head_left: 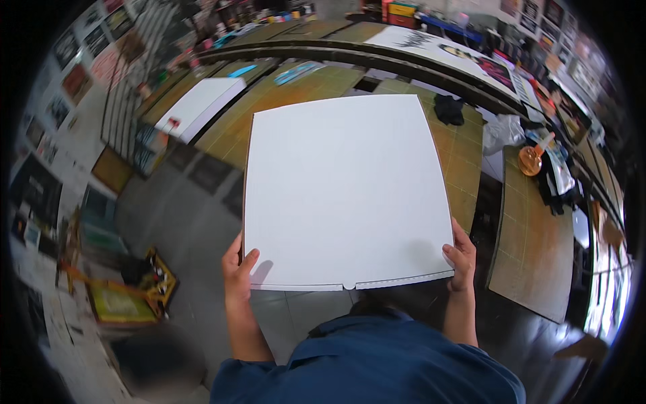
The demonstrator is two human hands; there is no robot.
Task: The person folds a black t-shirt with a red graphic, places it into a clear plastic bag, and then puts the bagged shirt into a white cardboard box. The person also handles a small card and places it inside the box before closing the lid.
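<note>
A large flat white cardboard box [346, 192] is held up level in front of me, its notched edge toward my body. My left hand [239, 266] grips its near left corner, thumb on the top face and fingers round the side. On the opposite corner my right hand [461, 256] holds the same way, thumb on top, most fingers hidden beneath or behind the box. Past its far edge lie tan work boards [303, 91], partly covered from view by the box.
Another white box [202, 104] rests on the boards at far left. A black cloth [449, 110], crumpled clear plastic [503, 132] and an orange spray bottle [531, 160] are on the right. A yellow-framed item [124, 303] stands low at left. Printed sheets [417, 40] lie at the back.
</note>
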